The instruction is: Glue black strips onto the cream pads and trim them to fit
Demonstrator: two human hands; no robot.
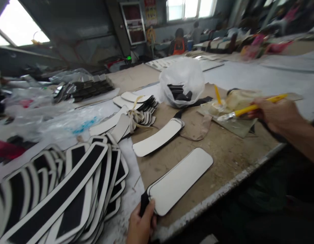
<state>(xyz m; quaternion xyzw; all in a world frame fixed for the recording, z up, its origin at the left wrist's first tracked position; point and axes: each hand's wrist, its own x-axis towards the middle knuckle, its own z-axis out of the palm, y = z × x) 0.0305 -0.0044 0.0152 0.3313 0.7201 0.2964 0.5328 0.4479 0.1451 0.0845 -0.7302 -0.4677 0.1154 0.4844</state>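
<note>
My left hand [141, 222] pinches the near left end of a white, round-cornered panel [181, 179], thumb on top, where a black strip [144, 203] sticks out. Another panel edge shows just beneath it. My right hand [276, 113] is wrapped around the yellow handle of a paintbrush [244, 110]. The brush's pale bristles hang over a greenish-grey sheet [234, 126], beside a small tub [218, 105] with a second yellow handle in it. A curved white panel [159, 137] lies farther back, a black strip at its far end.
Overlapping black panels with white borders [80, 189] fill the near left. Behind them lie a tied bundle of pale pieces [136, 118] and clear plastic bags [45, 112]. A white bag [183, 79] holds black pieces. The worn table edge [223, 189] runs along the right front. A person [179, 42] sits far back.
</note>
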